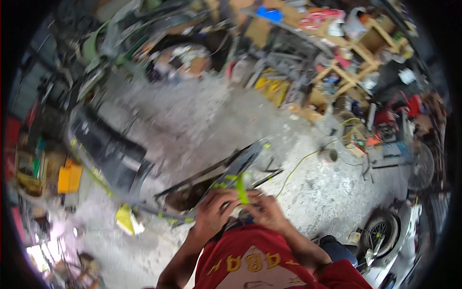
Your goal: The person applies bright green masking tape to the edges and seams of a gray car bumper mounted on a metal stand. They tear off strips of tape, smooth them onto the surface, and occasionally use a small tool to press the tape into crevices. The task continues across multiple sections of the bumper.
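Note:
My left hand [213, 210] and my right hand [265, 210] are close together in front of my body, fingers pinched. Between them stands a short strip of bright yellow-green tape [241, 188], gripped by the fingertips of both hands. Just beyond lies a dark, long car body part, seemingly a bumper [236, 166], with pieces of the same green tape on its edge. Further left, a dark, glossy panel [108, 151] has green tape along its near side. Motion blur hides the finer details of my fingers.
A yellow-and-white bundle [129, 220] lies on the concrete floor [308, 202] at the left. A yellow cable [293, 168] runs across the floor to the right, near a can [331, 155]. A wheel [380, 233] stands at lower right. Wooden frames [353, 67] and clutter fill the back.

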Action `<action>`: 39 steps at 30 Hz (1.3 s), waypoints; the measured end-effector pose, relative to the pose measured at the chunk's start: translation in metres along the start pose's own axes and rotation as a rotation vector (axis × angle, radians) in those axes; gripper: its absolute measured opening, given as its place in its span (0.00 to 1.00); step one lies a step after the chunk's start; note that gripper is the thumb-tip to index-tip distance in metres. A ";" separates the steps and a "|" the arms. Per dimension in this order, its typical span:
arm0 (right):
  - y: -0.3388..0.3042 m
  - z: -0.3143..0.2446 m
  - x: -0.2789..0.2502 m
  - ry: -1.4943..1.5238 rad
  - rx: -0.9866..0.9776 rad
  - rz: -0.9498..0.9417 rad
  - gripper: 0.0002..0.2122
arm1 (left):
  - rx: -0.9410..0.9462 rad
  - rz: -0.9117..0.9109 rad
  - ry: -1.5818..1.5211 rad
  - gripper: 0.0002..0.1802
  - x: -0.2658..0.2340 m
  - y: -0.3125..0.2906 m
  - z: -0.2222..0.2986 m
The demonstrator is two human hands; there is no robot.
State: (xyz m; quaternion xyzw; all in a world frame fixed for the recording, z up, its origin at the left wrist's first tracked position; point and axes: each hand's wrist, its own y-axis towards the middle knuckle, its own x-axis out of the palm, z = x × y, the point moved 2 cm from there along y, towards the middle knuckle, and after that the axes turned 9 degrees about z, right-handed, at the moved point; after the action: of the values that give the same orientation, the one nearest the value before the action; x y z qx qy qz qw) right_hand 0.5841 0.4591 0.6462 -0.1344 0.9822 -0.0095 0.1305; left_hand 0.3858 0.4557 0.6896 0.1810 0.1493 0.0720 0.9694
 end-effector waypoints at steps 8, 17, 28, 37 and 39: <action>0.011 -0.001 -0.038 -0.026 -0.379 0.034 0.16 | -0.086 0.092 0.092 0.04 0.037 -0.017 0.015; 0.021 0.019 -0.080 -0.094 -0.345 0.093 0.17 | 0.086 0.172 0.220 0.07 0.093 0.016 0.038; 0.039 -0.002 -0.124 0.128 -0.395 -0.160 0.18 | 0.035 0.193 0.336 0.19 0.116 0.024 0.069; 0.055 -0.007 -0.124 0.091 -0.455 -0.249 0.17 | 0.027 0.253 0.593 0.17 0.127 0.019 0.080; 0.060 -0.001 -0.124 0.062 -0.409 -0.214 0.17 | -0.116 0.249 0.420 0.15 0.127 0.020 0.082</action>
State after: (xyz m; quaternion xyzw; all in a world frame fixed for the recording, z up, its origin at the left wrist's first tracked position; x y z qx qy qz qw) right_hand 0.6837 0.5504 0.6751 -0.2612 0.9474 0.1717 0.0689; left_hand 0.5300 0.4713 0.7366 0.1232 0.3198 0.2351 0.9095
